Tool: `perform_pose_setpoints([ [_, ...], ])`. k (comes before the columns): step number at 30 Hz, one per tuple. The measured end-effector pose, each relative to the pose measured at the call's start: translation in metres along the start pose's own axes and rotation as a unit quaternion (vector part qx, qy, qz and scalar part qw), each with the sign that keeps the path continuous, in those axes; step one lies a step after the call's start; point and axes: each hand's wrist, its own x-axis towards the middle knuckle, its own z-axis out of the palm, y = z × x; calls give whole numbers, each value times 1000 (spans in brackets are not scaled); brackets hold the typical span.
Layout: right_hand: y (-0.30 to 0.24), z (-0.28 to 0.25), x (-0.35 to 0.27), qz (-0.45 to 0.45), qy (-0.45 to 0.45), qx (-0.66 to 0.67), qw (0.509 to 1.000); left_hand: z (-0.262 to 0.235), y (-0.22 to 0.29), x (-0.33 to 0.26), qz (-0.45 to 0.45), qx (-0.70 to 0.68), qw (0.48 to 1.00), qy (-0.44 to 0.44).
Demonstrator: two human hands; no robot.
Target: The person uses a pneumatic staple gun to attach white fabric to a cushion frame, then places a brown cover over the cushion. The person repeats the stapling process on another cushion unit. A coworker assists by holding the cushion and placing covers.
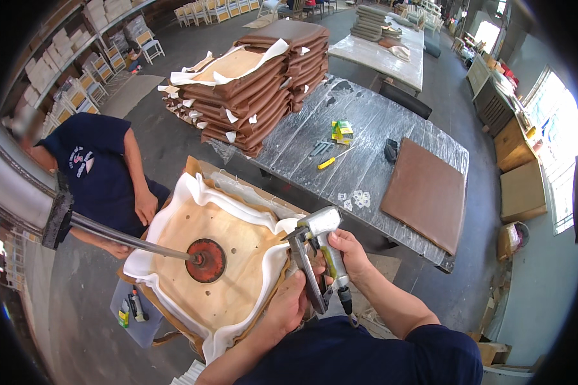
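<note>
My right hand [352, 256] is wrapped round the grip of a silver pneumatic staple gun [320, 224], its air hose [345, 299] hanging below. My left hand [288, 303] is closed against the gun's black staple magazine [311, 276]; some of its fingers are hidden behind it. The gun is over the near right corner of a square seat cushion, plywood side up. White padding [149, 277] and brown cover fold up round the plywood [237, 221]. A red round press pad [205, 260] on a metal rod [131, 242] bears on the plywood's middle.
At left a co-worker [103, 173] has hands at the cushion's far edge. Brown covered cushions [257, 96] are stacked on a plastic-wrapped table [289, 144], with a screwdriver [331, 162], a small yellow-green box [342, 131] and a flat brown panel [425, 192]. Shelves [64, 64] stand far left.
</note>
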Motion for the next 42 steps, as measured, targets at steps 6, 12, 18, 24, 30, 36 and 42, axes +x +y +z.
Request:
perform_pose_setpoints([
  [6,-3,-17,31,63,52,77,994,6,2,40,-36,-42,998,-39],
  [12,-32,-94,120,45,92,111,988,32,18,131,-80,18,993,-84],
  [18,-68,-175,222,156,31,45,986,35,34,268,-169,-192,967,16],
  [24,-100,-283,369,233,100,-376,891,8,34,346,-150,-198,959,137],
  [30,-115,-365,530,3,187,-701,688,-20,20,375,-171,-249,925,229],
  [36,-107,-375,622,-50,143,-799,582,-35,6,380,-165,-269,908,276],
  [42,-103,-372,661,-21,14,-869,493,-43,2,386,-153,-272,906,287],
])
